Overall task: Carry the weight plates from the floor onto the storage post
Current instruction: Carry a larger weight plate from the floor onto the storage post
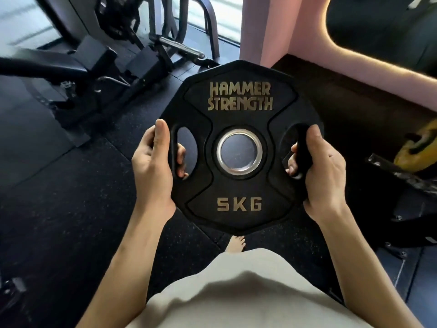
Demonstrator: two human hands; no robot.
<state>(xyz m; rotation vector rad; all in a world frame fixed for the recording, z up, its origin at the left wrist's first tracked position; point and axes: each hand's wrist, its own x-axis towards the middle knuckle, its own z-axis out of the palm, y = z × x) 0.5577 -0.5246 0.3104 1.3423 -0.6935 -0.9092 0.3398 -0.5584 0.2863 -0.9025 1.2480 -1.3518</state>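
A black weight plate (238, 110) marked HAMMER STRENGTH and 5 KG is held flat in front of me, above the floor, its steel-ringed centre hole facing up. My left hand (153, 166) grips the plate's left handle slot, fingers curled through it and thumb on the rim. My right hand (321, 171) grips the right handle slot the same way. A chrome storage post (183, 49) sticks out from the dark machine frame beyond the plate, at upper centre.
A black bench and machine frame (78, 67) fill the upper left. A pink wall (283, 27) stands behind the plate. A yellow plate (418, 147) on a dark rack sits at the right edge. Dark rubber floor (59, 197) lies below, with my bare foot (236, 243).
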